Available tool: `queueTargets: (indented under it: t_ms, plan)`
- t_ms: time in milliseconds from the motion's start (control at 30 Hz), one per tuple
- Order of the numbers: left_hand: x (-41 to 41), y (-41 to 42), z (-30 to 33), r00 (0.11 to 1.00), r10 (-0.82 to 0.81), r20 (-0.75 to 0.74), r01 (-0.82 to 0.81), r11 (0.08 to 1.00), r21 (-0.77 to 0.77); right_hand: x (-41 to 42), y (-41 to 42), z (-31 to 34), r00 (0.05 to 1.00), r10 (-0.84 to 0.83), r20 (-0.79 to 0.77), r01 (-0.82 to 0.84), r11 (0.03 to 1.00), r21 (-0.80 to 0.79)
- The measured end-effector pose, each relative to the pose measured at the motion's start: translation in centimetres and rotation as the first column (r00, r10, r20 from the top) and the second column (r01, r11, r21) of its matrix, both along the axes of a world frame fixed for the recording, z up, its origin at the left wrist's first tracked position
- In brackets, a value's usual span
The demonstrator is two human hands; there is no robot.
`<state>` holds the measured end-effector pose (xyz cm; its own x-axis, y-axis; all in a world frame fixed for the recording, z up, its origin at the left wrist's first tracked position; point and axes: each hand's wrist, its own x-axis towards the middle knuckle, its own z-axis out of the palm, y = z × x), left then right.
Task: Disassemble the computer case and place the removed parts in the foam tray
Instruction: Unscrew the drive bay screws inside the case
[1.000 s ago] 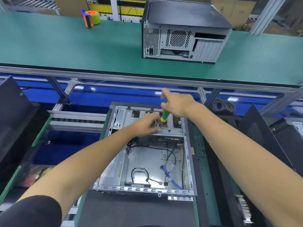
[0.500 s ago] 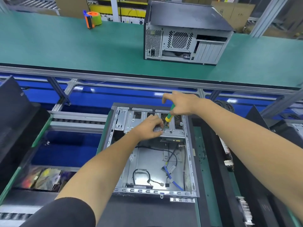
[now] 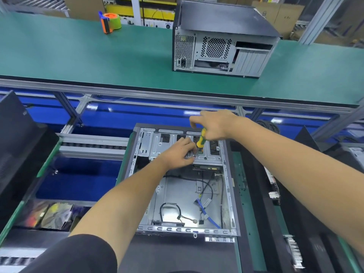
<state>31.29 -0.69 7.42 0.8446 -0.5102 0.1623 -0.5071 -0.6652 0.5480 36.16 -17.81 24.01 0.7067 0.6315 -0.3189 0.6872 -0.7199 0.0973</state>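
1. The right hand (image 3: 214, 125) grips a screwdriver (image 3: 201, 139) upright over the drive cage (image 3: 185, 152) of the open computer case (image 3: 187, 184). If the tip sits off-centre in the screw, it could slip and strip the head.
2. The left hand (image 3: 180, 153), just below the right, has its fingers curled at the cage beside the tip (what they pinch is too small to tell). A slip could jab them.
3. A freed screw could drop among the cables (image 3: 206, 194) nearer the body.

Green-topped bench (image 3: 82, 56): closed computer case (image 3: 222, 38) and tape dispenser (image 3: 110, 21) on top, well apart.
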Motion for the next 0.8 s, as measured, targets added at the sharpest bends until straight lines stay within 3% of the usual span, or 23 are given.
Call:
queueTargets:
  t_ms: [167, 300, 400, 567, 667, 800]
  plan:
    - [-0.04, 0.05, 0.07, 1.000, 0.001, -0.008, -0.001, 1.000, 0.004, 0.14, 0.04, 0.19, 0.997, -0.013, 0.074, 0.018, 0.998, -0.066]
    - [-0.09, 0.03, 0.11, 1.000, 0.002, -0.008, -0.002, 1.000, 0.003, 0.26, 0.07, 0.16, 1.000, -0.010, -0.027, 0.009, 1.000, -0.015]
    - [-0.10, 0.01, 0.11, 1.000, 0.008, -0.008, -0.008, 1.000, 0.011, 0.38, 0.14, -0.18, 0.998, -0.001, 0.060, 0.004, 0.999, -0.054]
    - [-0.06, 0.03, 0.14, 1.000, 0.009, -0.006, -0.009, 0.999, 0.035, 0.43, 0.18, 0.10, 0.997, 0.053, -0.058, -0.048, 0.995, 0.090]
    - [-0.04, 0.06, 0.12, 1.000, 0.006, -0.006, -0.006, 0.999, 0.035, 0.48, 0.33, 0.00, 0.999, 0.027, -0.021, -0.026, 0.999, 0.023]
    - [-0.18, 0.08, 0.07, 1.000, 0.013, 0.001, -0.013, 1.000, 0.013, 0.43, 0.31, -0.29, 0.995, 0.101, -0.015, -0.100, 0.992, 0.083]
